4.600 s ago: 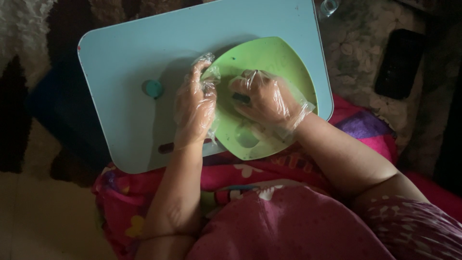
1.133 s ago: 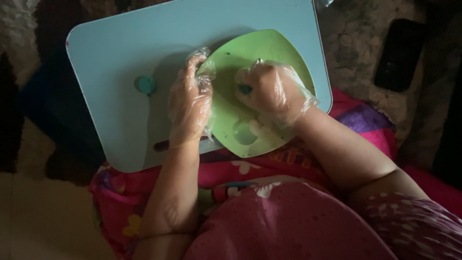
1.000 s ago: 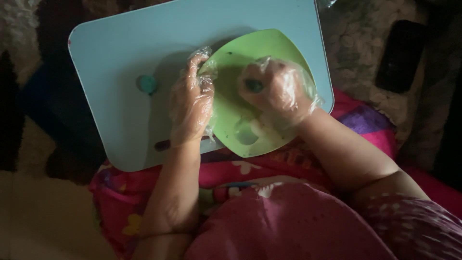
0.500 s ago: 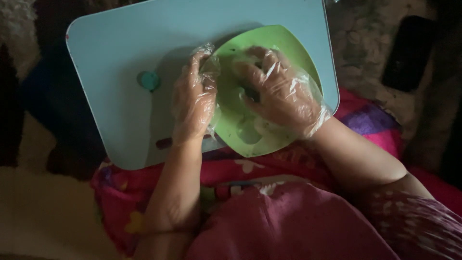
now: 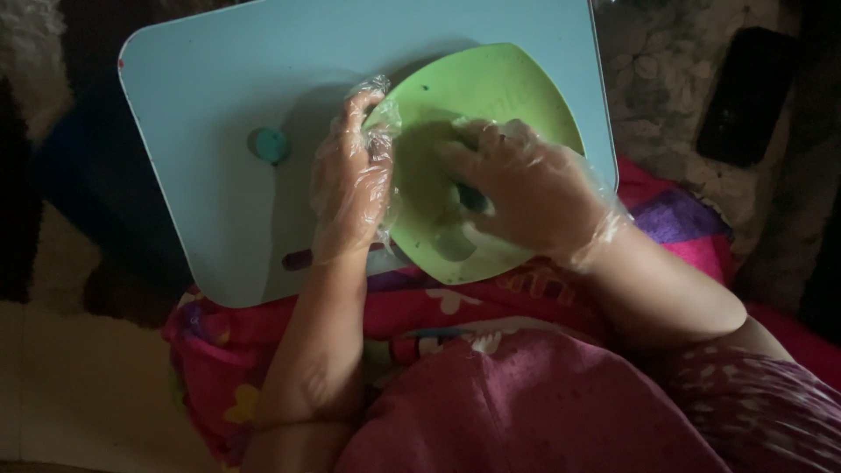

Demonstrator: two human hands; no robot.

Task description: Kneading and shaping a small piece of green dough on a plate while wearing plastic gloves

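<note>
On the pale blue tray, resting over a lap covered by a pink patterned blanket, lies a green plate, square with rounded corners, smooth and matte. Left hand, in a thin crinkled plastic glove, lies flat with fingers curled loosely over the plate's left rim. Right hand, gloved alike, presses a small dark lump onto the plate; how tightly it is pinched cannot be told.

Risks, as judged: loose gloves may slip or snag; the plate overhangs the tray's near edge and could tip under pressure. A teal disc lies apart, left.
</note>
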